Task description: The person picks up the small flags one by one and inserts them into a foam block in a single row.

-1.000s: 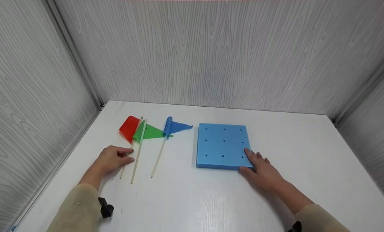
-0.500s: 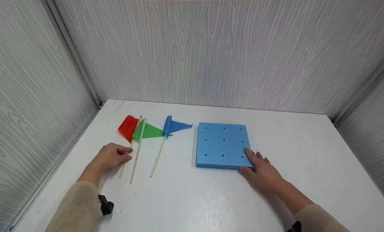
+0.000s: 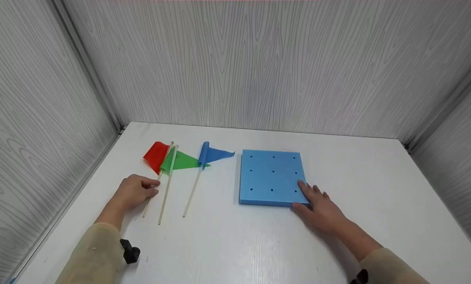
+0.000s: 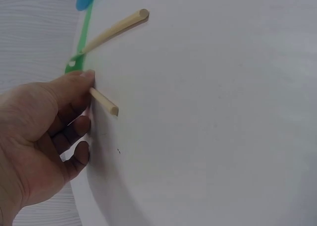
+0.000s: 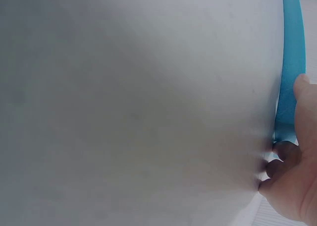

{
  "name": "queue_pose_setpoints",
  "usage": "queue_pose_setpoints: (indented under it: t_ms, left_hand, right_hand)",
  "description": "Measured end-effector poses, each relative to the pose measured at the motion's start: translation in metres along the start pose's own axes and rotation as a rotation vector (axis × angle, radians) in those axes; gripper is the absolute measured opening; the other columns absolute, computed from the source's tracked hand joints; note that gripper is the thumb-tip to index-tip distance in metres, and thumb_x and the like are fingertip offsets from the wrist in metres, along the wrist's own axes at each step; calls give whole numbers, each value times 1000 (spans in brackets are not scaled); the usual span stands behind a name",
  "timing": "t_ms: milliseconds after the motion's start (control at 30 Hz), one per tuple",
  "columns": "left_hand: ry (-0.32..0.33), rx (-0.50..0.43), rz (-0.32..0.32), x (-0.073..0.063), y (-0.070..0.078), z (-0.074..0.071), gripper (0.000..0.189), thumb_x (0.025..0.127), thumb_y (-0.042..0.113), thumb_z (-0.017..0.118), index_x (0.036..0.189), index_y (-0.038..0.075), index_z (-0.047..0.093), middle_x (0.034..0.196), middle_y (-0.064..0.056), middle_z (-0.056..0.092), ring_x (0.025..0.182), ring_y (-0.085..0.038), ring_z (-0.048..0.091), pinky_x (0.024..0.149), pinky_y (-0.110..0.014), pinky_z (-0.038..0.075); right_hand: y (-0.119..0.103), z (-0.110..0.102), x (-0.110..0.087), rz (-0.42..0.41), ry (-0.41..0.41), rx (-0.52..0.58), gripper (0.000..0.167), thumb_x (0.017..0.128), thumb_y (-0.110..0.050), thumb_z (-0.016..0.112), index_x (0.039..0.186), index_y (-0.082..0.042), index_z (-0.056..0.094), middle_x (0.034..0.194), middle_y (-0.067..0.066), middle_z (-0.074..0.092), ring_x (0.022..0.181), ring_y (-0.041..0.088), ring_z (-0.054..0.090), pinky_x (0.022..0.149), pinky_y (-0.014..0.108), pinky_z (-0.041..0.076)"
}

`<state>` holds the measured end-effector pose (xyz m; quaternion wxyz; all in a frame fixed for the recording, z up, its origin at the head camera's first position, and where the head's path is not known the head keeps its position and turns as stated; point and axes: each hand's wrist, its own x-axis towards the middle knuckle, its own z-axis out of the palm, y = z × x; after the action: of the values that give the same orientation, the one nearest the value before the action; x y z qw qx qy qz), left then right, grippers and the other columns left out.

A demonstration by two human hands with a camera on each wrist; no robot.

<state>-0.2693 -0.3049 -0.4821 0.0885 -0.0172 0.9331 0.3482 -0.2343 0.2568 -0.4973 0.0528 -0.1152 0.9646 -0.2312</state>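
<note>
Head view: left hand (image 3: 134, 191) pinches red flag (image 3: 154, 155) by stick (image 3: 147, 209), right hand (image 3: 323, 210) relaxed on blue board (image 3: 263, 179); holes (image 3: 273, 171) all bare, green flag (image 3: 183, 161), blue flag (image 3: 216, 154) untouched.

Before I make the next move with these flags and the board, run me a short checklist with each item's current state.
1. Left hand pinching the stick of the red flag: ok.
2. Pinch firm enough to lift: cannot tell.
3. Red flag free of the green flag: not ok, they overlap.
4. Right hand touching the near right corner of the blue board: ok.
5. Board's nine holes uncovered: ok.
6. Blue flag apart from the board: ok.
</note>
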Motion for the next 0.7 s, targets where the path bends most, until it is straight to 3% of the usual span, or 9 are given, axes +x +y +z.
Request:
queue_pose_setpoints:
  t_ms: [233,400,700]
  left_hand:
    - [35,-41,-35,0,0,2,34,102,12,66,135,5,73,129,-21,68,113,-34,57,99,-47,53]
    - [69,-65,-69,-1,-1,2,36,104,13,60,138,6,71,127,-20,68,107,-31,57,90,-39,54]
    - [201,-155,-29,-4,-1,-11,45,103,12,61,147,3,62,116,-19,65,95,-25,57,72,-27,51]
  right_hand:
    - [1,2,1,7,-5,0,86,105,-65,52,171,-20,21,171,21,26,158,46,19,125,64,17]
    - [2,2,2,22,-18,-5,86,105,-66,51,171,-22,20,172,20,25,158,47,17,125,65,16]
    - [3,1,1,-16,-7,11,85,106,-63,52,171,-18,21,171,22,27,158,46,19,126,63,15]
